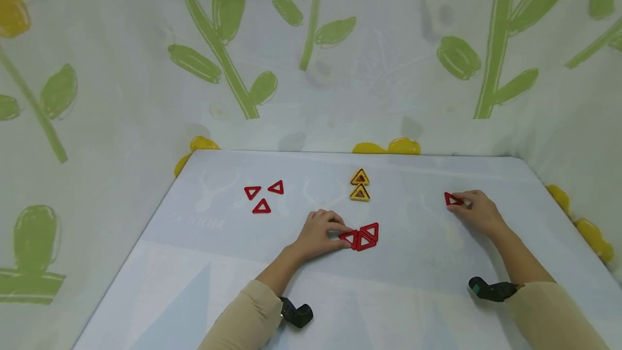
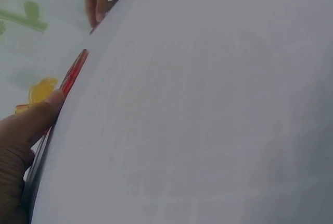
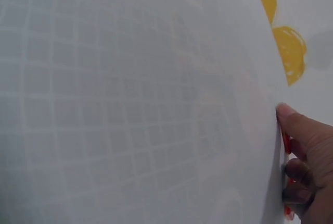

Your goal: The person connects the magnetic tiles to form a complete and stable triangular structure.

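Note:
Near the middle of the table, my left hand point(image 1: 318, 234) pinches a red triangular frame piece point(image 1: 349, 239) between thumb and fingers. Its right side meets two more red triangles, a lower one point(image 1: 366, 241) and an upper one point(image 1: 371, 230), which lie edge to edge. Farther right, my right hand point(image 1: 480, 212) holds another red triangle point(image 1: 452, 199) at its right side by thumb and fingertips. In the right wrist view, the right thumb and fingers point(image 3: 302, 179) partly cover red plastic point(image 3: 286, 143). The left wrist view shows the left thumb point(image 2: 36, 117) against red plastic point(image 2: 73, 73).
Three loose red triangles point(image 1: 261, 206) lie at the table's back left. Two yellow triangles with dark centres point(image 1: 360, 193) sit behind the joined red ones. The white table point(image 1: 413, 296) ends at a flower-patterned curtain point(image 1: 359, 91). Each wrist wears a black camera point(image 1: 297, 315).

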Tool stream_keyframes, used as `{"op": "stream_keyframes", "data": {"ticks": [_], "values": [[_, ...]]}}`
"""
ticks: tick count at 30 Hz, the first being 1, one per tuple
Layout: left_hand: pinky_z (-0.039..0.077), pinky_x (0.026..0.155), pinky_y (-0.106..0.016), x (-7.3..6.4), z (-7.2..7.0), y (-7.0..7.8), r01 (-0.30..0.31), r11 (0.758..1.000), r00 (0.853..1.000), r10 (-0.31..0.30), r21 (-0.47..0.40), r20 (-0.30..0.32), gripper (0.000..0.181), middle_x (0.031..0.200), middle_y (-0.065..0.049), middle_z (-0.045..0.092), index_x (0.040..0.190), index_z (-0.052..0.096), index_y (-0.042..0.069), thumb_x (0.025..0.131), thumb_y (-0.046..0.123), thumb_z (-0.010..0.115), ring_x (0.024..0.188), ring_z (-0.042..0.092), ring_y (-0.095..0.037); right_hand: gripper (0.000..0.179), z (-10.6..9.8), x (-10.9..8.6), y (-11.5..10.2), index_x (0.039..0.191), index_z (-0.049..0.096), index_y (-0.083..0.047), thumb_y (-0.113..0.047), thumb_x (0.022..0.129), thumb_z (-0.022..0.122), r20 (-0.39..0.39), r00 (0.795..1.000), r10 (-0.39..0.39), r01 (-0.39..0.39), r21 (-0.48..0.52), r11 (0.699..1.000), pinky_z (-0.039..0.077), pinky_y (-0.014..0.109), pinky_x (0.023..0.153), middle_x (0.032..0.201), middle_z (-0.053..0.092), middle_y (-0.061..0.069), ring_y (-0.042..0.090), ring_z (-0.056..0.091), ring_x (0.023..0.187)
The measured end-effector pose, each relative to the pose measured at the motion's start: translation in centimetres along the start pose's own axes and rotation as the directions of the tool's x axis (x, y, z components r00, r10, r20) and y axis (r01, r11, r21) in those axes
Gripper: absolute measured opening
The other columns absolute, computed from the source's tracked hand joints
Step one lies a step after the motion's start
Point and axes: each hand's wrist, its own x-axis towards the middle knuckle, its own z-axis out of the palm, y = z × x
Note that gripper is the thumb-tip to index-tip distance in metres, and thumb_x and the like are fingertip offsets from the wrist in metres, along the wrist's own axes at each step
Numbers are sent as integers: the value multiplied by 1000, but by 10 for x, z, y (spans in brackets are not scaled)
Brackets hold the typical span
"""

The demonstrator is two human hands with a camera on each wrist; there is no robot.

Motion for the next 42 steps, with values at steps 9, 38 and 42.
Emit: {"op": "stream_keyframes", "data": {"ticks": [9, 38, 42], "values": [[33, 95, -40, 0, -3, 1, -2, 1000, 1000, 2, -26, 2, 31, 104, 5, 60, 108, 74, 24, 80, 36, 74, 105, 49, -13, 56, 3, -3, -2, 118, 59, 8, -34, 84, 71, 3, 1000, 18, -18, 2, 1000, 42, 31, 67, 115, 51, 28, 34, 51, 92], [36, 90, -37, -3, 1, 3, -27, 998, 999, 26, -53, -24, 27, 102, 4, 62, 105, 75, 17, 81, 30, 74, 102, 51, -14, 46, 17, -33, -20, 110, 69, -1, -35, 79, 76, 0, 998, -62, 61, 36, 997, 42, 24, 64, 107, 61, 14, 15, 49, 82], [36, 89, -36, -5, 1, 3, -37, 999, 999, 36, -37, -38, 27, 101, 3, 62, 105, 75, 17, 81, 29, 74, 100, 51, -14, 45, 20, -36, -24, 107, 69, -2, -34, 78, 77, 0, 998, -69, 69, 46, 997, 42, 23, 63, 104, 63, 12, 15, 49, 80]]}}
